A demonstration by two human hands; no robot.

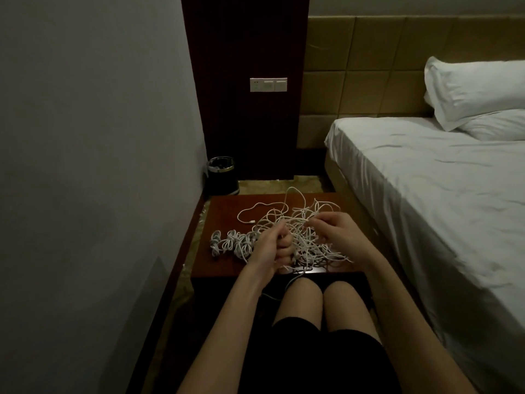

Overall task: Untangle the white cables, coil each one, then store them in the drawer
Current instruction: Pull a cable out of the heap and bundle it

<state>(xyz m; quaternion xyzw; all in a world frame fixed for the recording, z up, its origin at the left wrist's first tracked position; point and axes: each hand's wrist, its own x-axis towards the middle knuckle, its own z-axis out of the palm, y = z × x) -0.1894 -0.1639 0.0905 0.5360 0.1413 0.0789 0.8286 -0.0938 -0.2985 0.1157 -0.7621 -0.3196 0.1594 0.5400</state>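
From the head camera, a tangle of white cables [301,237] lay on the reddish wooden desk [224,206]; the left hand [272,245] had its grip curled round a bunch of strands; the right hand [338,231] pinched a strand at the tangle's top; several coiled cables [230,241] sat just left; a bed [440,180] stood right.

A loose tangle of thin white cables [305,240] lies heaped on the right and middle of a reddish-brown wooden tabletop, loops spilling toward its far edge and one strand hanging over the near edge. To its left lie several small white coiled cable bundles [230,242], side by side near the table's left edge
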